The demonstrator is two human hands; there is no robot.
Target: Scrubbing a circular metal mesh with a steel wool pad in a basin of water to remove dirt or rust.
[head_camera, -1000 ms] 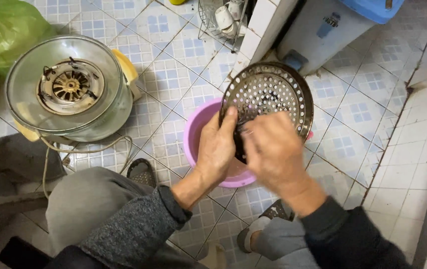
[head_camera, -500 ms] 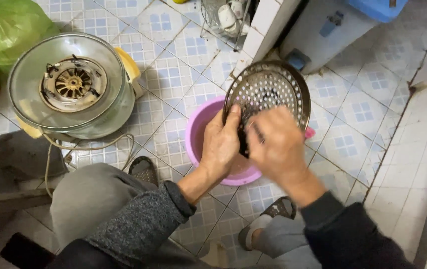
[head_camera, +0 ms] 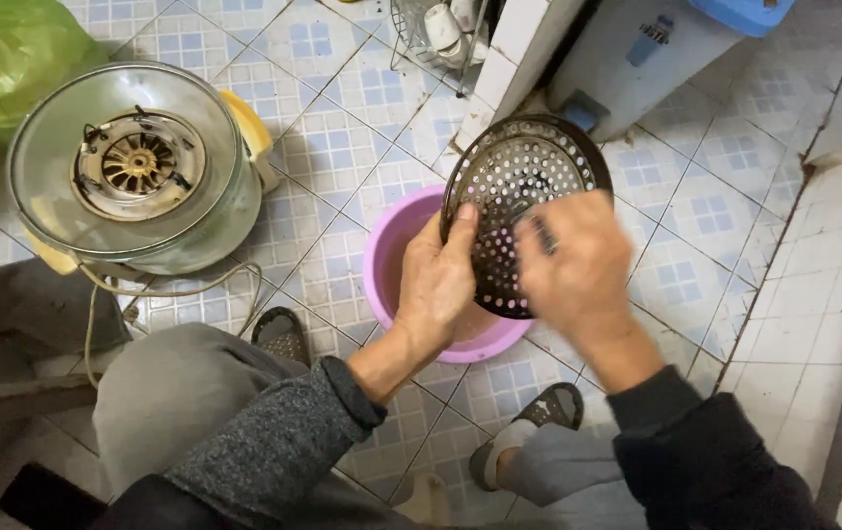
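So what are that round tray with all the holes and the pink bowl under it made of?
The perforated tray looks like thin metal with a dark, stained finish: crisp punched holes and a rolled rim, though a coating is possible. The pink basin looks like plastic: even colour, smooth, softly glossy wall. The left hand grips the tray's edge.

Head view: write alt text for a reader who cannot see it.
Two hands hold a round, dark perforated tray tilted over a pink basin on a tiled floor; the left hand grips its edge, the right hand presses its face. A glass-lidded appliance sits to the left.
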